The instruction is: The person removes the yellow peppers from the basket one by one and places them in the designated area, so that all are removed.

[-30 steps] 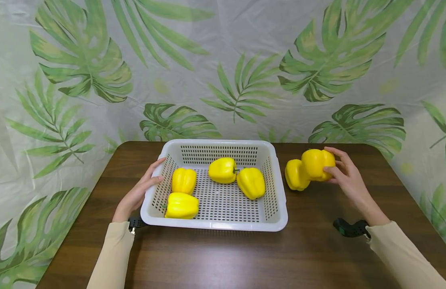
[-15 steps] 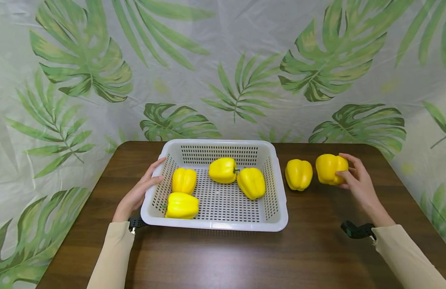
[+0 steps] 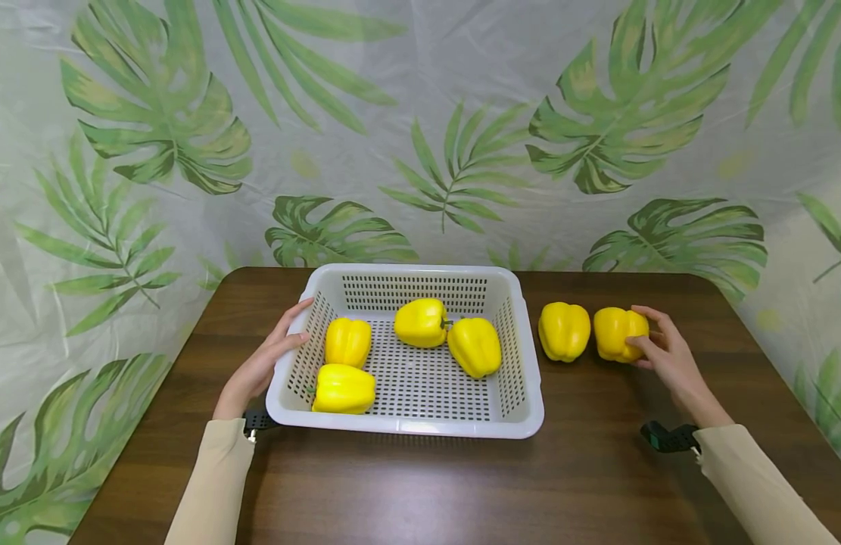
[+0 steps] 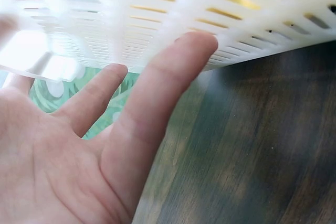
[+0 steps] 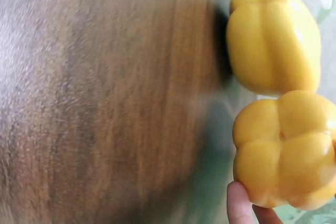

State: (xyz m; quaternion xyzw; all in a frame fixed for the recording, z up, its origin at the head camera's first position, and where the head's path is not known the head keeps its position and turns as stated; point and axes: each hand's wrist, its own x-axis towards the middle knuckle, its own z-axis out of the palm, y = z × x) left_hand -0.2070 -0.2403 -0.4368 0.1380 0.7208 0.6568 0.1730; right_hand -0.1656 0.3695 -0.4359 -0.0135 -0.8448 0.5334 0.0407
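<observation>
Currently, right hand [image 3: 668, 359]: thumb and fingers pinch a yellow bell pepper [image 3: 619, 334] from its right side, the thumb on the near face.
Held pepper: over the right part of the table, right of the basket; its lobed end faces the right wrist view. Whether it touches the wood cannot be told.
Neighbouring pepper [image 3: 564, 331]: on the tabletop between the held one and the basket, near both, with a narrow gap on each side from the head view.
Left hand [image 3: 260, 363]: fingers extended and spread, tips touching the left side of the basket; the left wrist view shows a fingertip against the slotted wall, yellow showing through the slots.
White plastic basket [image 3: 403, 426]: upright at the middle of the table, with four yellow peppers inside.
Basket's left half: one pepper [image 3: 344, 389] near the front corner, another [image 3: 348, 342] just behind it.
Basket's right half: one pepper [image 3: 420, 323] toward the back, its stem pointing right at another [image 3: 475, 347] nearer the right wall.
Table [image 3: 420, 492]: dark brown, wood-grained.
Sleeves [image 3: 212, 477]: beige, black gear [image 3: 668, 437] at both wrists.
Backdrop [image 3: 461, 60]: pale cloth printed with green leaves.
</observation>
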